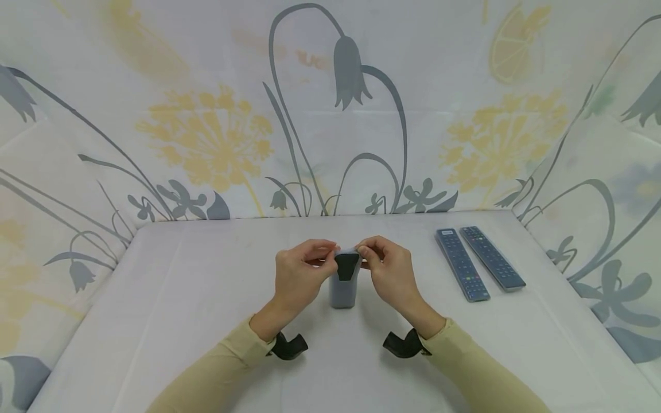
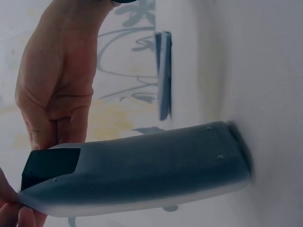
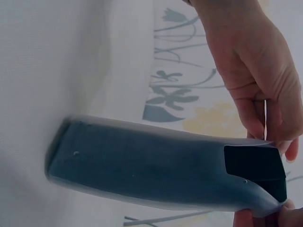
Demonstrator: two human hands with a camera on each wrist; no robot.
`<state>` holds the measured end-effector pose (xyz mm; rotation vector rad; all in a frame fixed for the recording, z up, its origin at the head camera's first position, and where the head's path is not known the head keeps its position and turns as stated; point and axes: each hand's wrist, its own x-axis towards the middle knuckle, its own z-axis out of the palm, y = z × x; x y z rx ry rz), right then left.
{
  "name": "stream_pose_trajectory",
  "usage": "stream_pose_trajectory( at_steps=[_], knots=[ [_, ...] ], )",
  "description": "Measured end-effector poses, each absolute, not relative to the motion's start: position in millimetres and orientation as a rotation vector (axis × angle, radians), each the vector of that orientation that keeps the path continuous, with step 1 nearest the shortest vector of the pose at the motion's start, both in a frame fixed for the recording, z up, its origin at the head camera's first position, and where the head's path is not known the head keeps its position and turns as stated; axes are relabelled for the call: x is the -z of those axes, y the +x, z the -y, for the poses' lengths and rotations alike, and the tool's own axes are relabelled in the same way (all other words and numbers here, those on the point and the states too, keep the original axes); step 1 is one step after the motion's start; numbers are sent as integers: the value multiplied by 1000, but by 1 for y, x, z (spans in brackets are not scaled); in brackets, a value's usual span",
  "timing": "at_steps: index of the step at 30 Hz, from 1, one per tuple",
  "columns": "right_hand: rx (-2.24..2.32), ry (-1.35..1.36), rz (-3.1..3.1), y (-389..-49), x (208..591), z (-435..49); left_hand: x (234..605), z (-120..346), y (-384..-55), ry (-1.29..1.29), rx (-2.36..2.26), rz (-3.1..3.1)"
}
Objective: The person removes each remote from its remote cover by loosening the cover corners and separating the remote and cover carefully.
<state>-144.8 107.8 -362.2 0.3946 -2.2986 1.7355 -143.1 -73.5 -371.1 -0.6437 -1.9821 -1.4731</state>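
Three cloth walls (image 1: 439, 51): behind, left and right of me, printed with grey bellflowers and yellow flower heads.
White tabletop (image 1: 155, 321): pale, lightly creased, meeting the back cloth in a nearly straight line.
Khaki sleeves (image 1: 222, 367): on both my forearms, reaching in from the near edge.
Left hand (image 1: 302, 274): my thumb and fingertips pinch the top left of a blue-grey case (image 1: 343, 295).
Right hand (image 1: 391, 278): likewise pinching, at its top right.
Case's place: upright on the tabletop between my hands; both wrist views show its long face, which the head view foreshortens.
Remote controls (image 1: 462, 265): two, side by side off to my right; the head view gives their buttons, the left wrist view a thin edge-on profile.
Black wrist mounts (image 1: 290, 347): one at each cuff, clearest from my head.
Black panel (image 1: 348, 266): set into the case's top end.
Dots (image 2: 220, 157): tiny, on the case, showing only at the wrists.
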Motion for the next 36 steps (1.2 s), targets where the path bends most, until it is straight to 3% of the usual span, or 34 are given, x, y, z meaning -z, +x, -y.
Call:
stream_pose_trajectory(
  at_steps=[20,36],
  knots=[
    [-1759,372,2304,-147,363,-108,359,72,-138,-488,1708,2016],
    [-1748,420,2356,-151,376,-110,385,78,-151,-467,1855,2072]
  ],
)
